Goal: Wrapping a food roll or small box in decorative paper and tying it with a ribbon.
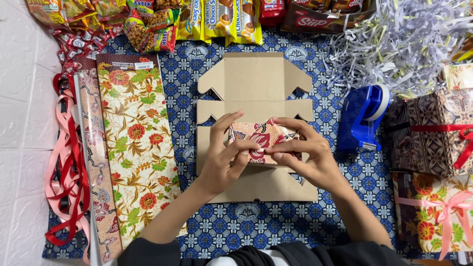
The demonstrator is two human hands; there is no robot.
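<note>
surface: blue patterned cloth [276,226] | on it: flat cardboard [256,79], tape dispenser [362,118]

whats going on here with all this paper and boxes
A person holds a small patterned box in both hands, the left hand and the right hand, over a flat unfolded cardboard box on a blue patterned cloth. Floral wrapping paper and ribbons lie to the left, a blue tape dispenser and wrapped gift boxes to the right, shredded paper and snack packets along the top.

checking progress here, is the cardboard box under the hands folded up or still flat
Flat: the die-cut cardboard box lies unfolded on the blue patterned cloth, flaps spread, while both hands hold a small batik-wrapped packet above it.
</note>
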